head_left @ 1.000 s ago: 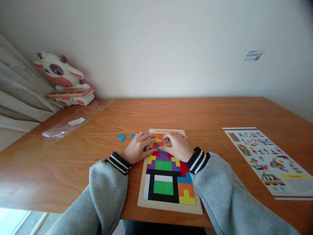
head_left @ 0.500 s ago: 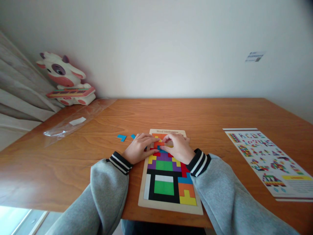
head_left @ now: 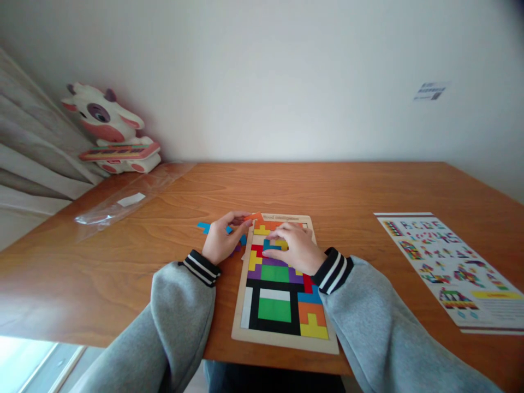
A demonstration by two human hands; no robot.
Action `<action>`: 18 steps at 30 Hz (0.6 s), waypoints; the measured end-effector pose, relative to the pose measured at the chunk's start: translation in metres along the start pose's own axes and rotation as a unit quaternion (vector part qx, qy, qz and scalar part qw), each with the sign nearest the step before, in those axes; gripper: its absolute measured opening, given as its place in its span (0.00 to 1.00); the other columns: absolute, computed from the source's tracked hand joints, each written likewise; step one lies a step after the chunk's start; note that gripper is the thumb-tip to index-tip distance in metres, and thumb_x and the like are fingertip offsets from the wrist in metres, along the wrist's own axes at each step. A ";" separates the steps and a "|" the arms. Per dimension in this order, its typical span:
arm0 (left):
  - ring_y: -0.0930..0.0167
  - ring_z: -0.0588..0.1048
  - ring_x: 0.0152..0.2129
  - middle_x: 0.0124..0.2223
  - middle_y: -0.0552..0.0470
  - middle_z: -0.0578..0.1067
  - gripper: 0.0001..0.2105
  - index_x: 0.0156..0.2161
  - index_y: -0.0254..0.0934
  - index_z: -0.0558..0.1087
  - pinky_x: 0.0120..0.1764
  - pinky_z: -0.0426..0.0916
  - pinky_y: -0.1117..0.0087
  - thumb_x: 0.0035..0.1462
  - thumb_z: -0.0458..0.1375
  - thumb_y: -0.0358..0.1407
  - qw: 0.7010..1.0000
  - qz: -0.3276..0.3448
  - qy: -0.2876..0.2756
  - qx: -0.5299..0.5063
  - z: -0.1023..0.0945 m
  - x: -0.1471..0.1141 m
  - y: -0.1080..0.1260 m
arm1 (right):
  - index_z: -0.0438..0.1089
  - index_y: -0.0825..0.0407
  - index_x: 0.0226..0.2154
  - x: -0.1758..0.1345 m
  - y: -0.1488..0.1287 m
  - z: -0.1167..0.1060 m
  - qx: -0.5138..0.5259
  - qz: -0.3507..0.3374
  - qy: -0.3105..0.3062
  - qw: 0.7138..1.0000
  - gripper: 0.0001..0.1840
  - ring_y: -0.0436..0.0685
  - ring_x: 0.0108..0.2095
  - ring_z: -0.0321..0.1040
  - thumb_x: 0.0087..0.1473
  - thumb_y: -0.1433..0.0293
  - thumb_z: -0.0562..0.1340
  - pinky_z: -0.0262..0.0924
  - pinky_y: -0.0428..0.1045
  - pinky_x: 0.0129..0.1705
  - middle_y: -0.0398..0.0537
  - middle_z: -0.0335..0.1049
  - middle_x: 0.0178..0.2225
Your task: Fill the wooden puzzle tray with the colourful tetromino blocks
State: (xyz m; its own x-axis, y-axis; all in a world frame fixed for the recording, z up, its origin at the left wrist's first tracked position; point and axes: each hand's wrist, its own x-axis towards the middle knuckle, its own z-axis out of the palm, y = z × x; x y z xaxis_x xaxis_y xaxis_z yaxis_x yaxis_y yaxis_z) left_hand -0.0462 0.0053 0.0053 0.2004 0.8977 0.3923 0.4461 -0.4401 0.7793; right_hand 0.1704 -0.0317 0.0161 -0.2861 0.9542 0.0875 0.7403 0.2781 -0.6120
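Puzzle board [head_left: 286, 342] lies flat on the wooden table [head_left: 339, 191], its near end just beside the table's near edge and its long sides running toward the far edge; coloured blocks fill most of its frame. Over the board's far left corner, the left hand [head_left: 223, 238] pinches an orange piece [head_left: 254, 216] between thumb and fingers, the grip closed on it. The right hand [head_left: 298, 248] is over the far part of the board, thumb and fingers parted around a blue block [head_left: 270, 245] set among the others; whether they grip it, I cannot tell. Loose blue pieces [head_left: 203, 226] lie past the board's left edge, partly hidden by the left hand. A printed sheet [head_left: 446, 267] rests toward the table's right edge. A clear plastic bag [head_left: 98, 215] lies along the left edge, and a cow toy [head_left: 118, 131] sits at the far left corner.
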 end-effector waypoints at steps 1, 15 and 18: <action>0.67 0.78 0.34 0.40 0.47 0.81 0.16 0.45 0.36 0.77 0.41 0.74 0.66 0.60 0.60 0.46 1.000 0.002 -0.007 0.002 0.001 0.000 0.000 | 0.78 0.46 0.39 0.000 -0.002 0.001 -0.012 0.002 -0.002 1.000 0.15 0.65 0.48 0.69 0.48 0.60 0.73 0.52 0.64 0.51 0.48 0.76 0.42; 0.68 0.79 0.36 0.41 0.47 0.80 0.20 0.52 0.37 0.72 0.40 0.75 0.68 0.59 0.62 0.45 0.996 -0.023 -0.033 -0.075 0.005 -0.003 -0.002 | 0.73 0.51 0.32 0.005 0.006 -0.004 0.204 0.011 -0.007 0.979 0.08 0.52 0.32 0.72 0.51 0.65 0.69 0.64 0.51 0.39 0.44 0.77 0.31; 0.66 0.80 0.37 0.41 0.46 0.81 0.19 0.50 0.36 0.75 0.42 0.75 0.66 0.57 0.63 0.45 0.990 -0.052 -0.048 -0.126 0.009 -0.005 0.005 | 0.72 0.51 0.33 0.010 0.012 -0.010 0.317 0.018 0.009 0.948 0.14 0.51 0.31 0.72 0.49 0.59 0.69 0.67 0.49 0.35 0.46 0.77 0.33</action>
State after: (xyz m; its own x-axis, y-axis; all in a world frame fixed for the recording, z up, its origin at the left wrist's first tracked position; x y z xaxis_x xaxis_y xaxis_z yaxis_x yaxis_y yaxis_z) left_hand -0.0372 -0.0010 0.0024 0.2527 0.9307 0.2643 0.2399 -0.3249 0.9148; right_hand 0.1821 -0.0179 0.0175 -0.2520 0.9654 0.0675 0.2325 0.1281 -0.9641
